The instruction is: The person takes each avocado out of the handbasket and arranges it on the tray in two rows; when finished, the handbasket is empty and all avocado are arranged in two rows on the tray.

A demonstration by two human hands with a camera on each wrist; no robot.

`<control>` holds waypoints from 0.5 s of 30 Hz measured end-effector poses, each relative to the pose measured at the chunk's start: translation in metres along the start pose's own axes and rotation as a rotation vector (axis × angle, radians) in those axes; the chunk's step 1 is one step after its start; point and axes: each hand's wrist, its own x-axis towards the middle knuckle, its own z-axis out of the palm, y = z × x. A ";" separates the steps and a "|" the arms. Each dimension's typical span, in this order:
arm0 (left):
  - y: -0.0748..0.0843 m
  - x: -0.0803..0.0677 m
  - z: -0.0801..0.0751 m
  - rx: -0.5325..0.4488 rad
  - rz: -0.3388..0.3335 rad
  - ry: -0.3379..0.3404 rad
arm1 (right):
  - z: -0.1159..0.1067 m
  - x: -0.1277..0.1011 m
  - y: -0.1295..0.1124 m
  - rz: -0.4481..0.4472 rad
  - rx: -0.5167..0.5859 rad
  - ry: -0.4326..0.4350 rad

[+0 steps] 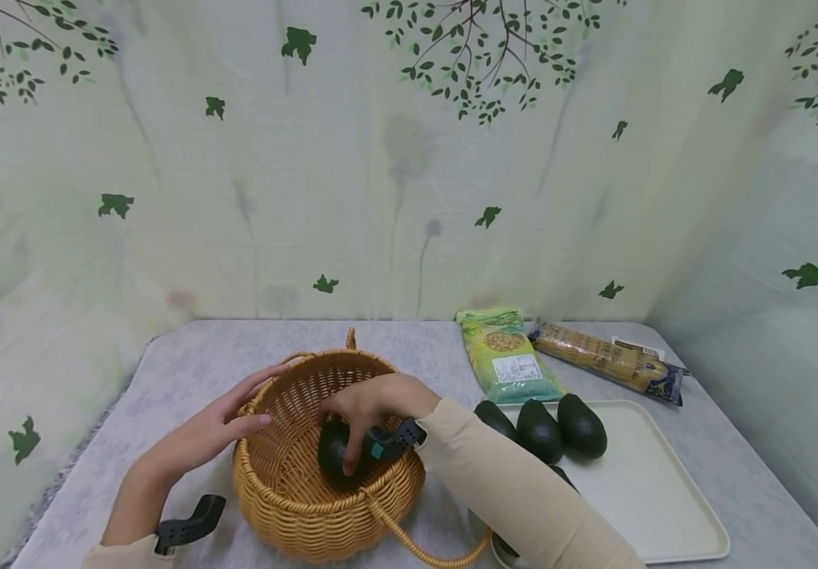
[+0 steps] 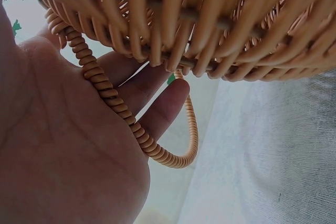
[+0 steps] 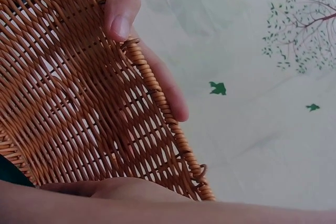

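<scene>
A round wicker basket (image 1: 288,514) stands on the grey cloth at the table's middle front. My right hand (image 1: 369,407) reaches down into it, fingers curled round a dark green avocado (image 1: 332,462) near the basket's floor. My left hand (image 1: 216,431) lies against the basket's left rim with straight fingers, thumb laid over the edge. In the left wrist view the open palm (image 2: 63,150) shows with the basket's handle (image 2: 115,103) running across the fingers. Seen from the right wrist, the left thumb (image 3: 121,14) rests on the woven wall (image 3: 79,103).
A cream tray (image 1: 665,490) at the right carries three avocados (image 1: 582,425), with more dark fruit half hidden under my right sleeve. A green packet (image 1: 508,363) and a brown packet (image 1: 608,359) lie behind it. Leaf-print curtains close in the back and sides.
</scene>
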 end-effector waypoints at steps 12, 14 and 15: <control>0.001 -0.001 0.000 -0.018 -0.018 -0.007 | -0.003 -0.001 0.000 -0.056 0.030 0.035; 0.002 -0.001 0.000 -0.021 -0.019 -0.006 | -0.004 -0.001 0.000 -0.073 0.036 0.049; 0.002 -0.001 0.000 -0.019 -0.020 -0.005 | -0.004 -0.001 0.000 -0.083 0.034 0.057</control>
